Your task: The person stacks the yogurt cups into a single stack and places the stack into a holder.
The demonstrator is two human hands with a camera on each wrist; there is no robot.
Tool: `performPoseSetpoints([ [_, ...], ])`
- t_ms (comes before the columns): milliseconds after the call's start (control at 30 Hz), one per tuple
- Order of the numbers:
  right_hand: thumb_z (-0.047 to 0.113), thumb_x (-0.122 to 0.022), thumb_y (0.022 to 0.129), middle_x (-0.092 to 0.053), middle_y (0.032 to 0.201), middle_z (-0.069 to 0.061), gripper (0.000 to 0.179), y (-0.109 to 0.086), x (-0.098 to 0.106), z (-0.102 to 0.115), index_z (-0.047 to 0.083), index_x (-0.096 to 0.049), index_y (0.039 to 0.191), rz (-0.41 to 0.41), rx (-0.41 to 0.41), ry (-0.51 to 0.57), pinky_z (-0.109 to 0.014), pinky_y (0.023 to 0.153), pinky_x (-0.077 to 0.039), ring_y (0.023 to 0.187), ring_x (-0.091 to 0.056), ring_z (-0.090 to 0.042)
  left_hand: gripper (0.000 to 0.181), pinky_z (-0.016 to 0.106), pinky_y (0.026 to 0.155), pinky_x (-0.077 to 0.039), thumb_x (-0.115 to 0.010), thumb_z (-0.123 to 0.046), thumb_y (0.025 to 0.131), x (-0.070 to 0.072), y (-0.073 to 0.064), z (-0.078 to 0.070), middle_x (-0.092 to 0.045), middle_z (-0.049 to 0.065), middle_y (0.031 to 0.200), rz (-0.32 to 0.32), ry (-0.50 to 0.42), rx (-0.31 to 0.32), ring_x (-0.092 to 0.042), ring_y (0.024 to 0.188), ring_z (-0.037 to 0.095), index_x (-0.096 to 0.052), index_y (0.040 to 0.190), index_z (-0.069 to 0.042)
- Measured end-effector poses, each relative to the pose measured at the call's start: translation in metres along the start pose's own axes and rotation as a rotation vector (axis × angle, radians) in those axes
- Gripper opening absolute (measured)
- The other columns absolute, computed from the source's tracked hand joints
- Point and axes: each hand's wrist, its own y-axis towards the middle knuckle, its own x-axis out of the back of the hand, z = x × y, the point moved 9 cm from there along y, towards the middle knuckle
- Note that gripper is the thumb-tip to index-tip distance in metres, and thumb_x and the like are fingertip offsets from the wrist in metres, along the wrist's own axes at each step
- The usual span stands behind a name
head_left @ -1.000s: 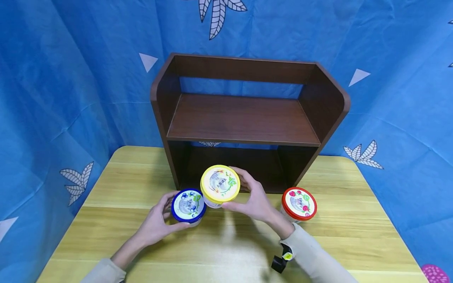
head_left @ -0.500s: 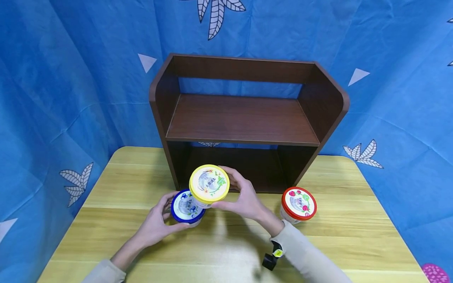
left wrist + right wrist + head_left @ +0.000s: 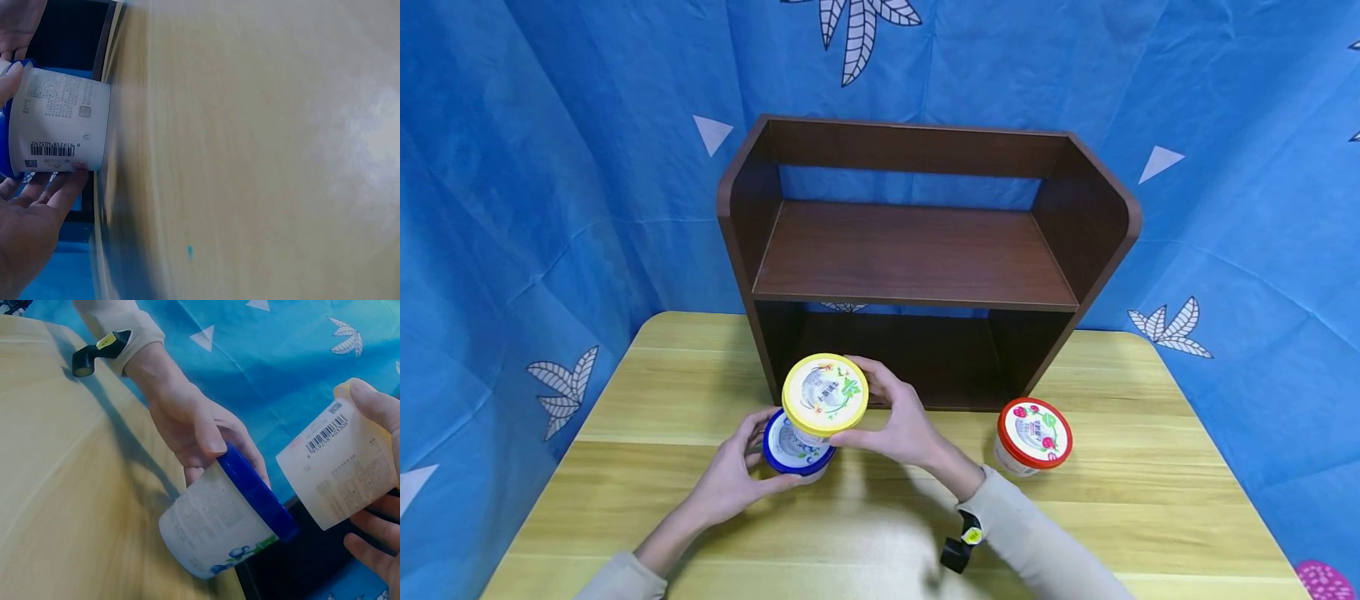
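While the grip of the left hand (image 3: 726,483) pinches the blue-lidded tub (image 3: 787,450) over the wooden surface (image 3: 850,542), the right hand (image 3: 897,423) pinches the yellow-lidded tub (image 3: 825,394) higher, apart from it; the red-lidded tub (image 3: 1034,433) stands rightward, near the brown shelf (image 3: 917,254).

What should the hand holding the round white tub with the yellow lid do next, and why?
Perhaps the right hand should lower the round yellow-lidded white tub onto the round blue-lidded white tub: it is held above with a gap between, and the left hand grips the lower one.
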Motion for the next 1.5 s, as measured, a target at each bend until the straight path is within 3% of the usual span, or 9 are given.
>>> performPoseSetpoints([
  [167, 0.053, -0.092, 0.078, -0.069, 0.144, -0.003, 0.092, 0.001, -0.006, -0.002, 0.022, -0.049, 0.154, 0.002, 0.018, 0.002, -0.031, 0.104, -0.058, 0.127, -0.069, -0.016, 0.099, 0.038, 0.108, -0.061, -0.096, -0.025, 0.077, 0.000, 0.000, 0.002, -0.056, 0.021, 0.149, 0.004, -0.003, 0.023, -0.058, 0.137, 0.041, -0.037, 0.155, -0.008],
  [400, 0.017, -0.097, 0.074, -0.069, 0.144, -0.003, 0.093, 0.003, -0.013, 0.000, 0.021, -0.049, 0.154, 0.008, 0.029, -0.008, -0.033, 0.107, -0.058, 0.129, -0.067, -0.016, 0.099, 0.037, 0.108, -0.061, -0.096, -0.026, 0.077, 0.000, 0.000, 0.003, -0.057, 0.020, 0.148, 0.008, 0.003, 0.049, -0.058, 0.137, 0.041, -0.037, 0.155, -0.009],
  [467, 0.020, -0.097, 0.075, -0.069, 0.144, -0.002, 0.092, 0.004, -0.015, -0.001, 0.022, -0.049, 0.154, 0.014, 0.024, -0.009, -0.033, 0.107, -0.058, 0.129, -0.066, -0.016, 0.099, 0.038, 0.108, -0.061, -0.096, -0.027, 0.077, 0.000, 0.000, 0.003, -0.056, 0.020, 0.149, 0.012, 0.003, 0.055, -0.058, 0.138, 0.041, -0.037, 0.155, -0.009],
  [667, 0.055, -0.090, 0.079, -0.067, 0.145, -0.001, 0.092, 0.005, -0.021, -0.003, 0.023, -0.048, 0.154, 0.043, 0.016, -0.016, -0.033, 0.107, -0.058, 0.131, -0.064, -0.015, 0.097, 0.040, 0.110, -0.060, -0.096, -0.028, 0.078, 0.001, 0.000, 0.003, -0.056, 0.021, 0.150, 0.011, 0.014, 0.057, -0.057, 0.140, 0.042, -0.038, 0.154, -0.010],
  [933, 0.019, -0.097, 0.075, -0.066, 0.145, 0.003, 0.092, 0.006, -0.025, -0.002, 0.023, -0.049, 0.153, 0.054, -0.008, -0.063, -0.031, 0.103, -0.060, 0.128, -0.065, -0.014, 0.097, 0.046, 0.113, -0.056, -0.097, -0.027, 0.077, 0.000, 0.000, 0.003, -0.055, 0.022, 0.152, -0.007, 0.022, 0.052, -0.055, 0.143, 0.043, -0.040, 0.153, -0.011],
  [1500, 0.024, -0.095, 0.077, -0.065, 0.144, 0.006, 0.090, 0.010, -0.031, -0.004, 0.022, -0.048, 0.154, 0.086, -0.070, -0.112, -0.036, 0.102, -0.060, 0.124, -0.065, -0.014, 0.098, 0.053, 0.118, -0.051, -0.097, -0.029, 0.076, 0.003, -0.002, 0.006, -0.053, 0.021, 0.155, -0.014, -0.001, 0.068, -0.052, 0.146, 0.045, -0.040, 0.154, -0.011],
])
